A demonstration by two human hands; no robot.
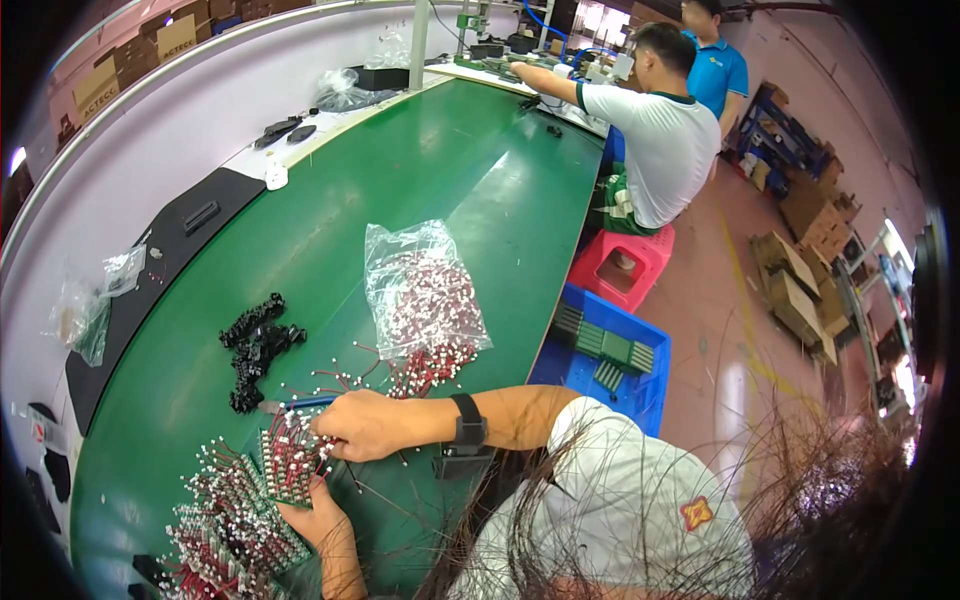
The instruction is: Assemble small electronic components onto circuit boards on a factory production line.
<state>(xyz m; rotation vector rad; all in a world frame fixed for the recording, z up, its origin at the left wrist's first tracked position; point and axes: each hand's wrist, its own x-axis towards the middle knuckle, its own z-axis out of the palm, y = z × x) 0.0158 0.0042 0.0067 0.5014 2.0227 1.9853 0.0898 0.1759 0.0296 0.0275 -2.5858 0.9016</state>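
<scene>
My left hand [322,520] grips the near edge of a green circuit board panel [290,478] covered with short red wires with white connectors. My right hand [365,425] is closed over the panel's right side, its fingertips pressed together among the wires; what they pinch is hidden. A blue-handled tool [308,403] shows just beyond the right knuckles; whether the hand touches it I cannot tell. Several similar wired panels [225,520] are heaped to the left. Loose red wires [430,370] spill from a clear plastic bag [425,285] of the same wires, beyond the right hand.
A tangled black pile [260,345] lies on the green table [310,240]. Along the left runs a black mat [160,260]. A blue crate [640,400] with green boards and a pink stool [625,265] stand to the right. A co-worker [655,140] sits at the table's far end.
</scene>
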